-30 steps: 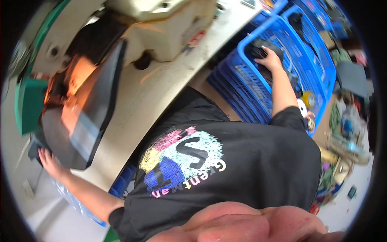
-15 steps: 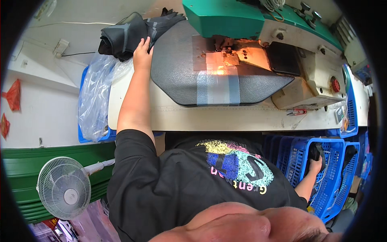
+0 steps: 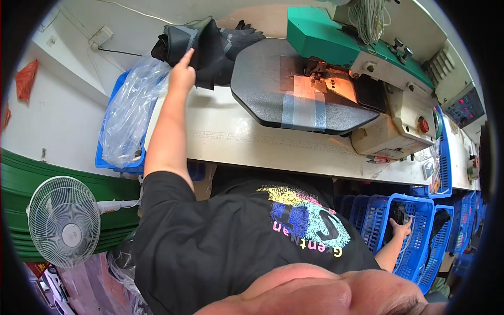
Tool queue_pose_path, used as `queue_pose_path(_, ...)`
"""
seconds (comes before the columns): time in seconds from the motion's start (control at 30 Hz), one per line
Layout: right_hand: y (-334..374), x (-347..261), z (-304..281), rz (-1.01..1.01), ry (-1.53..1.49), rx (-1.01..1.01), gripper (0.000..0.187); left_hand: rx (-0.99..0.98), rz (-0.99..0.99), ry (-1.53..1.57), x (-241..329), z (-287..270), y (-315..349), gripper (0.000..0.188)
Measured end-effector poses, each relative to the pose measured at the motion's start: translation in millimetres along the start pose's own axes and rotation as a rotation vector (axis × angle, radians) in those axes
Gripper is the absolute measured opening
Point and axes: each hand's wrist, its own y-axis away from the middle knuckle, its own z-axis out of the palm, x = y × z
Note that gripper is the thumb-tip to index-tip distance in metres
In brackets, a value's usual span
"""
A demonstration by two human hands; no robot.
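White counter [image 3: 215, 121] spans twelve o'clock, bearing a green-and-cream sewing machine [image 3: 336, 42] toward two. Its dark, taped work plate [image 3: 254, 79] sits at twelve, beside a black fabric pile [image 3: 210, 47] at eleven. At four stands a blue basket [image 3: 421, 226]. Left hand [image 3: 181, 79] points one finger over the pile; right hand [image 3: 402, 228], fingers spread, meets a black item [image 3: 397, 212] inside the basket. Whether either grips, I cannot tell.

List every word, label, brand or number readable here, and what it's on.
Black shirt: large multicoloured lettering, legible; wording not copied.
Display panel: lit characters, too small to read.
Fan: tiny hub mark, unreadable.
White worktable: faint ruler-like markings, too small to read.
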Motion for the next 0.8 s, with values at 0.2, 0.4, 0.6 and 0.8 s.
queue_pose_path(0.2, 20.5, -39.2, -86.8, -0.712, -0.111, 0.676, 0.084, -0.136, -0.041, 0.865, 65.4, -93.1, 52.9, 0.055)
queue_pose_path(0.4, 244.5, -265.1, -165.6, -1.715, -0.818, 0.595, 0.048, -0.724, 0.046, 0.525, 164.1, -66.2, 115.8, 0.038)
queue_pose_path(0.6, 382.5, -332.7, -138.0, -2.167, -0.698, 0.538, 0.038, -0.698, 0.375, 0.492, 176.3, -59.8, 159.6, 0.037)
queue_pose_path(0.8, 391.5, -353.2, -114.7, -2.137, -0.762, 0.708, 0.035, -0.236, 0.695, 0.462, 161.0, -43.0, 186.6, 0.027)
